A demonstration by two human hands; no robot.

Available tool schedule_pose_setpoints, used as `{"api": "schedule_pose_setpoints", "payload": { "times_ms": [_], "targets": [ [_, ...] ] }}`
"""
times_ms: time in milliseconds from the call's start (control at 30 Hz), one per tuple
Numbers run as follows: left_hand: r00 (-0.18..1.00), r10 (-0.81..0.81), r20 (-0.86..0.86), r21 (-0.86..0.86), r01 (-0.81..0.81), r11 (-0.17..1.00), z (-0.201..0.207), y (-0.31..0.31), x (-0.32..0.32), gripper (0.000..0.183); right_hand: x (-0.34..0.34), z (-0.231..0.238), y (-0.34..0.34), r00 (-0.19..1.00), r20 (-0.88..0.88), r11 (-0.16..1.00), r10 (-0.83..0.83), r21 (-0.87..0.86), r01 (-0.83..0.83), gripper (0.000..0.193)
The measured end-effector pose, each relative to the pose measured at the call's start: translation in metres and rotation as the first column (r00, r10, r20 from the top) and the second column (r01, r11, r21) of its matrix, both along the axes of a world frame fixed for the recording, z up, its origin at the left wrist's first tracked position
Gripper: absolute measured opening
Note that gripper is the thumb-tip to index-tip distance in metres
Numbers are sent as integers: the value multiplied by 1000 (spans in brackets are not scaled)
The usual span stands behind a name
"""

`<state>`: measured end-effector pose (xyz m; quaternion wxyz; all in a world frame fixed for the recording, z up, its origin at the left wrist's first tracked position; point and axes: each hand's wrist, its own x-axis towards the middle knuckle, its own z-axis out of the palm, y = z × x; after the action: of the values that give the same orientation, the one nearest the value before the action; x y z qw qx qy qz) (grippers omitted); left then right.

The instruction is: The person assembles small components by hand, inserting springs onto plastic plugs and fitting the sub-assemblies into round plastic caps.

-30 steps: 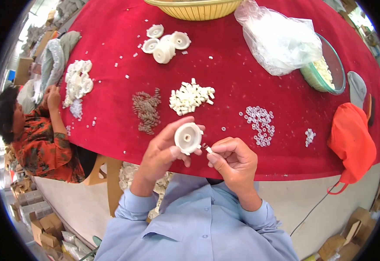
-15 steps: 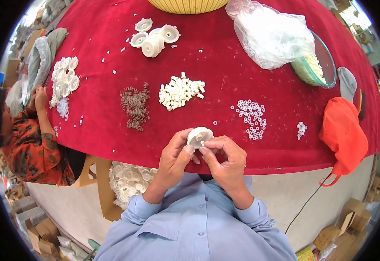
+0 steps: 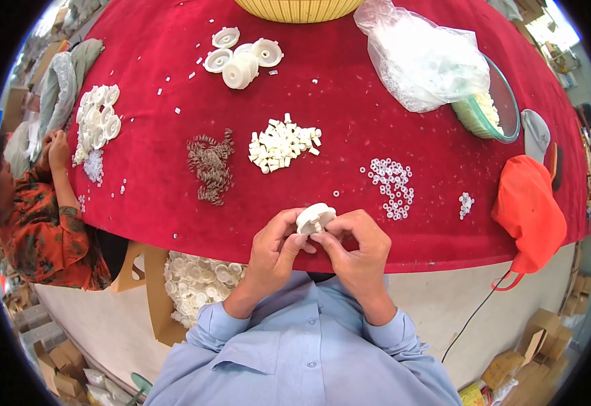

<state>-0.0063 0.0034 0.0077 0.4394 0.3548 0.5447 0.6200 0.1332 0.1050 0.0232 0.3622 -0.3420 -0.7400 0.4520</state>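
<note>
Just past the table's near edge, a white round plastic cap is tilted up between my hands, its hollow side facing me. My left hand grips its left rim, thumb below and fingers curled behind. My right hand is closed at the lower right rim, with thumb and index finger against the cap. Small pale parts show inside the hollow, partly covered by my fingertips. Ahead lie a pile of cream plastic plugs, a heap of small metal springs and scattered translucent white rings.
More white caps lie farther back. A plastic bag leans on a green glass bowl. A red cap sits at right. Below the table stands a carton of white parts. At left another person's hands are working.
The cap has tipped more upright and shifted slightly right. My right fingertips have moved from a small white piece at its hollow to its lower right rim.
</note>
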Motion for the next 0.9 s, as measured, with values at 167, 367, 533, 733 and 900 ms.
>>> {"api": "schedule_pose_setpoints", "payload": {
  "times_ms": [167,367,533,733,900],
  "targets": [
    [996,-30,-90,15,31,999,-3,-2,-1,33,1,13,10,997,-50,984,-52,-171,43,37],
    [957,-18,-289,51,34,998,-4,-3,-2,28,8,4,13,994,-40,974,102,-201,-108,39],
    [949,-34,-313,32,46,998,-2,-6,0,27,5,2,12,994,-46,964,96,-246,-105,31],
    [993,-37,-115,50,43,998,-2,-6,-2,30,0,0,17,994,11,980,110,-166,-107,29],
    [997,44,-60,50,-41,998,0,-8,0,32,-6,2,19,981,-97,955,168,-230,-187,30]
  ]
}}
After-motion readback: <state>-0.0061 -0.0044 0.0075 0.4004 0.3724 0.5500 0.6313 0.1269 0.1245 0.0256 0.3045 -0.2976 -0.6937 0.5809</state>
